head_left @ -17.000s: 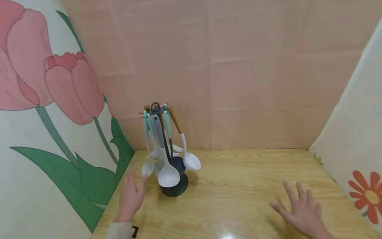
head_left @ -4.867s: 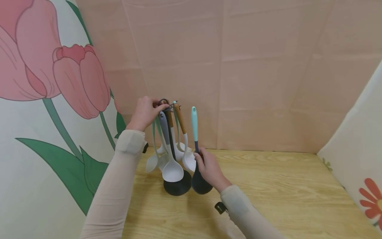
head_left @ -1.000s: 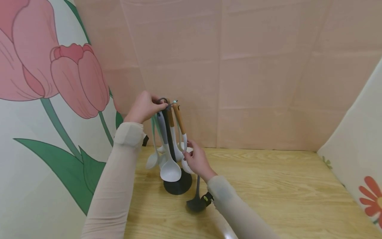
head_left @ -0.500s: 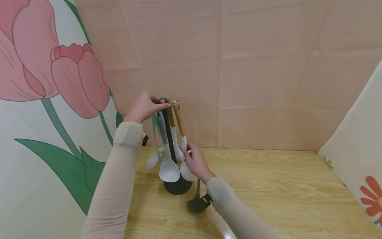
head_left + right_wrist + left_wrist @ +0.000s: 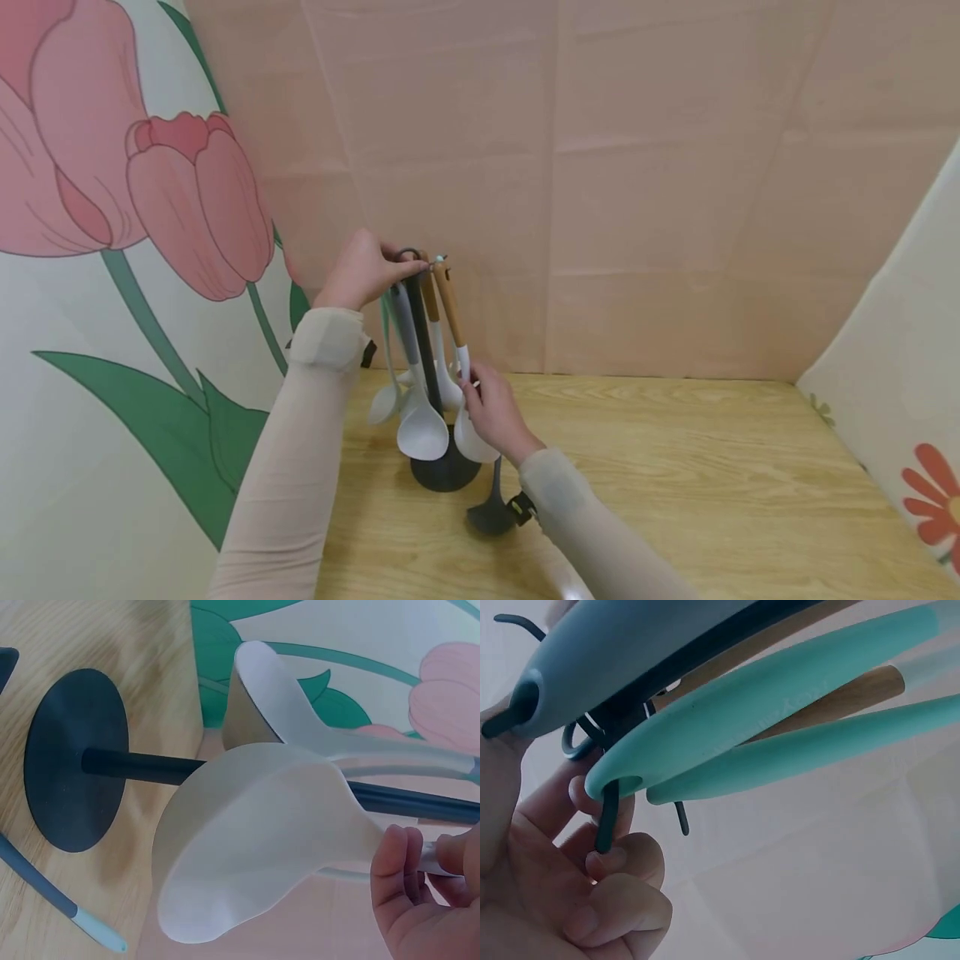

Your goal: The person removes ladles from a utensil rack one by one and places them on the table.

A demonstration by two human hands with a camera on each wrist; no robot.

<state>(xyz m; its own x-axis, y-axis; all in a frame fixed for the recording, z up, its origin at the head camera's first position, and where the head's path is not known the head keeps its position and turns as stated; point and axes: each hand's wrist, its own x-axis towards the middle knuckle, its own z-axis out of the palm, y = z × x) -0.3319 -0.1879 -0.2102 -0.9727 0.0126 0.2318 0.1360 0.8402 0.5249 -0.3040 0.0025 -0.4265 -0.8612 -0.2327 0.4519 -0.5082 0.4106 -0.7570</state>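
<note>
Atop black stand [image 5: 444, 477], left hand [image 5: 363, 271] grips it; right hand [image 5: 497, 408] pinches white, brown-handled ladle [image 5: 472, 438].

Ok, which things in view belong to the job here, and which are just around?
Part of the job:
utensil stand, its top held by the left hand
brown-handled white ladle, gripped by the right hand
other hanging utensils, including the grey-handled ladle
dark ladle on the table, unheld, probably

Just around:
tulip print
plain pinkish backdrop
red flower print

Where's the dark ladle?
In the head view, the dark ladle rests on the wooden table, nearer and to the right of the black stand base, beside the right sleeve.
</note>
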